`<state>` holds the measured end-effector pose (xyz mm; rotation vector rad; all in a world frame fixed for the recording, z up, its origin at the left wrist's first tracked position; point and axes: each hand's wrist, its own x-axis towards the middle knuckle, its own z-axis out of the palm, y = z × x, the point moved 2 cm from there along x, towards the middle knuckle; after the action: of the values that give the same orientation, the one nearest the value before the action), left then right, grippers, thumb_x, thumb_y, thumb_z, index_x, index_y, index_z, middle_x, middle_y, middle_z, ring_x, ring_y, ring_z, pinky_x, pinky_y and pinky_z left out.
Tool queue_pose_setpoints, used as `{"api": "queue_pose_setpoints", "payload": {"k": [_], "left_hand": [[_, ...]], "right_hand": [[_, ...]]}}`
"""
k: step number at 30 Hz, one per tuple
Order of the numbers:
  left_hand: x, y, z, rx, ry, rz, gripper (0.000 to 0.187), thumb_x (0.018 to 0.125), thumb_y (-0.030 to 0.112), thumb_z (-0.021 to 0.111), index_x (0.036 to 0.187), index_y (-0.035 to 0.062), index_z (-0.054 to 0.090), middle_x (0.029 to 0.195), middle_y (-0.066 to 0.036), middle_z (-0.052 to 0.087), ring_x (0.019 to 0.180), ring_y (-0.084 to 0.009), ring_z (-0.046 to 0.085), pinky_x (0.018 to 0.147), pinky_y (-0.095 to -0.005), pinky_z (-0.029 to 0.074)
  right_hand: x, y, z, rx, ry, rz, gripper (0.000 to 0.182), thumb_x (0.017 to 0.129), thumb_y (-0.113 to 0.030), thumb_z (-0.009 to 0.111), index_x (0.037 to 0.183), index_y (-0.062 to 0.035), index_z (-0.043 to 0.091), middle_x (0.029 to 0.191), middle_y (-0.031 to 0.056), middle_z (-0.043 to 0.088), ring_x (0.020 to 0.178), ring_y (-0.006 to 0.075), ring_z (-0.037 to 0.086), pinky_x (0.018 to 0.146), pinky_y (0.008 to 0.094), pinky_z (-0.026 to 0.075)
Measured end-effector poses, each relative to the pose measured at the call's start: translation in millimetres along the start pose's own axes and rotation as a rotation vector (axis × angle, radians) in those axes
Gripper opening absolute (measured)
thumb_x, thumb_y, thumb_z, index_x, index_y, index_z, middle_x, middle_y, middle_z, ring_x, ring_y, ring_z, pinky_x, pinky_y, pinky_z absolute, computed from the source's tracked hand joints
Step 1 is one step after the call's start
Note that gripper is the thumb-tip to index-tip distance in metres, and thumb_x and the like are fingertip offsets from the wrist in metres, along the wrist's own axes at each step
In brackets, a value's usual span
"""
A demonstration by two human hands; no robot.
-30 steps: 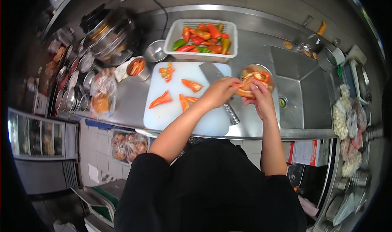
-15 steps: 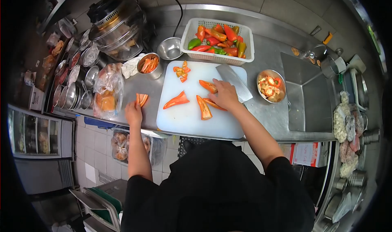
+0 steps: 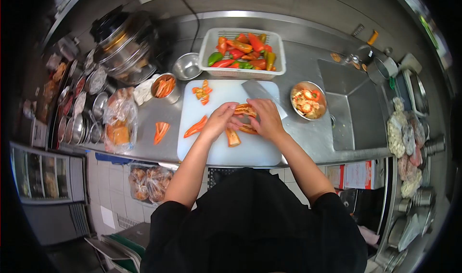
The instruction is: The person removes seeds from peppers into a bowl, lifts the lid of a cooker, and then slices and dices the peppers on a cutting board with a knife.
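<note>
Above the white cutting board (image 3: 195, 150), both of my hands are at one orange pepper half (image 3: 245, 110) with its cut inside showing. My left hand (image 3: 220, 122) grips its left end and my right hand (image 3: 267, 119) its right end, fingers bent around it. Just below, another pepper half (image 3: 248, 128) and a cut pepper piece (image 3: 233, 138) lie on the board. A pepper piece (image 3: 196, 127) rests left of my left hand. Small pepper pieces (image 3: 202, 91) sit at the upper left of the board. Behind my right hand lies a wide cleaver blade (image 3: 257, 91), partly covered.
A white basket (image 3: 206, 49) of whole peppers stands behind the board. To the right are a metal bowl (image 3: 294, 110) of pepper scraps and a sink (image 3: 353, 116). On the left are a pot (image 3: 169, 98) of pepper strips, a pepper piece (image 3: 161, 131) and a bagged item (image 3: 119, 128).
My left hand has left the pepper piece on the counter and come right over the board. Together with my right hand it has taken up a pepper half. The view has shifted slightly.
</note>
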<state>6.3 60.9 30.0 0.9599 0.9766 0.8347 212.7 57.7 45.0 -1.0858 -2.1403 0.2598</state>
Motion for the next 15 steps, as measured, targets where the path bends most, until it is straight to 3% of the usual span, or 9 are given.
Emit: {"api": "queue_pose_setpoints", "payload": {"k": [3,5,7,10,15], "left_hand": [[27.3,-1.7,36.9,-0.026,-0.055,0.091,0.045,0.110,0.033,0.047,0.138,-0.0016,0.049,0.112,-0.016,0.068,0.086,-0.0208,0.072,0.076,-0.0307,0.059],[46.1,1.6,60.6,-0.011,-0.082,0.097,0.044,0.110,0.031,0.048,0.137,-0.0030,0.050,0.112,-0.015,0.068,0.087,-0.0198,0.072,0.077,-0.0301,0.059],[63.2,3.7,85.2,0.079,-0.030,0.192,0.042,0.109,0.029,0.049,0.135,-0.0032,0.053,0.110,-0.013,0.069,0.087,-0.0183,0.072,0.076,-0.0294,0.059],[85.3,4.1,122.0,0.206,-0.076,0.183,0.039,0.109,0.028,0.050,0.131,-0.0039,0.057,0.110,-0.012,0.069,0.088,-0.0155,0.071,0.076,-0.0278,0.059],[109.9,8.1,170.7,0.382,-0.057,0.202,0.039,0.108,0.027,0.051,0.128,-0.0047,0.060,0.106,-0.011,0.072,0.086,-0.0155,0.073,0.075,-0.0275,0.058]], "right_hand": [[-9.4,16.3,-33.1,-0.044,0.088,0.002,0.055,0.079,-0.010,0.077,0.131,-0.0107,0.059,0.130,0.0140,0.057,0.121,0.0355,0.055,0.102,0.0445,0.044],[-15.8,30.7,-53.5,0.057,0.167,0.125,0.046,0.083,-0.014,0.078,0.126,-0.0113,0.064,0.134,0.0141,0.056,0.124,0.0363,0.055,0.102,0.0442,0.046],[-23.4,53.1,-68.3,0.074,0.209,0.146,0.035,0.087,-0.017,0.076,0.121,-0.0112,0.067,0.135,0.0160,0.057,0.122,0.0362,0.058,0.098,0.0434,0.050],[-30.9,83.0,-87.1,0.195,0.179,0.398,0.025,0.090,-0.016,0.072,0.115,-0.0112,0.068,0.132,0.0175,0.060,0.108,0.0347,0.066,0.091,0.0422,0.054],[-36.8,107.1,-111.7,-0.060,0.216,0.288,0.019,0.089,-0.014,0.073,0.107,-0.0100,0.070,0.130,0.0140,0.061,0.106,0.0349,0.067,0.089,0.0438,0.055]]}}
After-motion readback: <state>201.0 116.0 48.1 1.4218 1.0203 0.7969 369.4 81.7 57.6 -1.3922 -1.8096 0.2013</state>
